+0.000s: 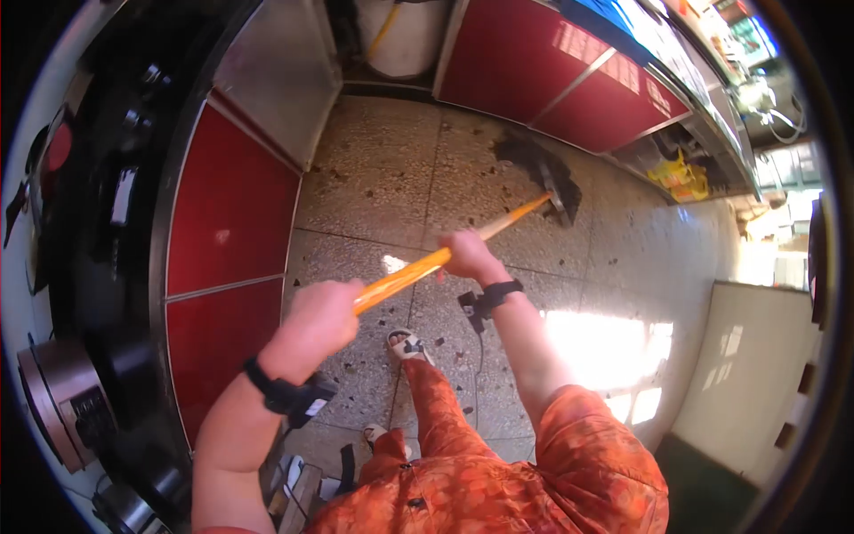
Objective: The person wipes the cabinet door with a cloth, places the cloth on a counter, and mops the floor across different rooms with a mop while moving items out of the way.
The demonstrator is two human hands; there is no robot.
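A mop with a yellow-orange handle (pixel 405 278) slants across the middle of the head view. Near the handle's upper end, my left hand (pixel 322 319) is closed around it. Farther down the same handle, my right hand (pixel 469 254) is wrapped around it, with the pole running out beyond toward the upper right. The dark, flattened mop head (pixel 541 173) lies spread on the speckled floor (pixel 374 191), near the red cabinets at the back. Each wrist wears a black strap with a small device.
Red cabinets (pixel 233 214) line the left side, and more red cabinet fronts (pixel 534 71) stand at the back. A white bin (pixel 405 36) sits in the far corner. Under the right-hand counter is a yellow bag (pixel 680 178). Sunlight patches the floor at right; a pale panel (pixel 725 374) stands beyond.
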